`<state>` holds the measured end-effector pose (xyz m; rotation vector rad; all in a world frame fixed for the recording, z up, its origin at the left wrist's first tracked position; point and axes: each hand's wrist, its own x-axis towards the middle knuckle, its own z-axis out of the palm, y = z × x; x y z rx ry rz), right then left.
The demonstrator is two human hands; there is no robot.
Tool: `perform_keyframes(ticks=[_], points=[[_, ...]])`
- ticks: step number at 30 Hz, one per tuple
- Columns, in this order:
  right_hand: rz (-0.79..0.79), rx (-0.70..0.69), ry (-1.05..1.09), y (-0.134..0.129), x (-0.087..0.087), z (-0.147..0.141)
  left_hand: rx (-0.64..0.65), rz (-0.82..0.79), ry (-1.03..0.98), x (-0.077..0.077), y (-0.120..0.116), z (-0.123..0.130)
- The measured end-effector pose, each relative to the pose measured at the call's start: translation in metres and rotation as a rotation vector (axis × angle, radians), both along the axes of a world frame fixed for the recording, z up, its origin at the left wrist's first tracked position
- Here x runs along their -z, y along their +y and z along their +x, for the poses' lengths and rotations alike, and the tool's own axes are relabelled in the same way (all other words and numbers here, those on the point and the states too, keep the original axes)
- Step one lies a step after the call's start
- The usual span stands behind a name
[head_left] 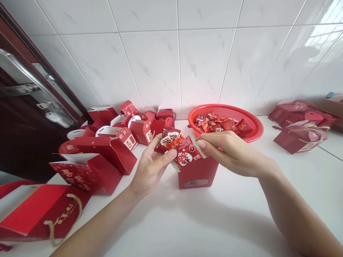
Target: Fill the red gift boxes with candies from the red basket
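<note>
The left hand point(151, 166) grips red candy packets point(187, 153), one partly reading "SUGAR"; the right hand's fingers point(207, 148) pinch one's edge above a red box point(199, 173).

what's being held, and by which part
The left hand grips wrapped candies, its thumb on the left edge of the front packet; the right hand pinches that packet's crimped right end.

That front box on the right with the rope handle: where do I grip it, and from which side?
Best by the rope handle, from above: it loops across the top of the front box, which sits upright and looks closed.
</note>
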<state>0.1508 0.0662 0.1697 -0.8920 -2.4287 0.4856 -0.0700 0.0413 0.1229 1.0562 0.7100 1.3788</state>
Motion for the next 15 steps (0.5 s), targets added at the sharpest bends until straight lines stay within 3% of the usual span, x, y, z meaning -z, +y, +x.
perform_keyframes(ticks=[10,15], points=[[-0.134,-0.029,0.115,0.000,0.006,-0.007,-0.077,0.074,0.115,0.013,-0.002,0.002],[-0.198,-0.038,0.189,0.002,0.011,-0.010,-0.080,0.019,0.103,0.017,-0.002,0.001]])
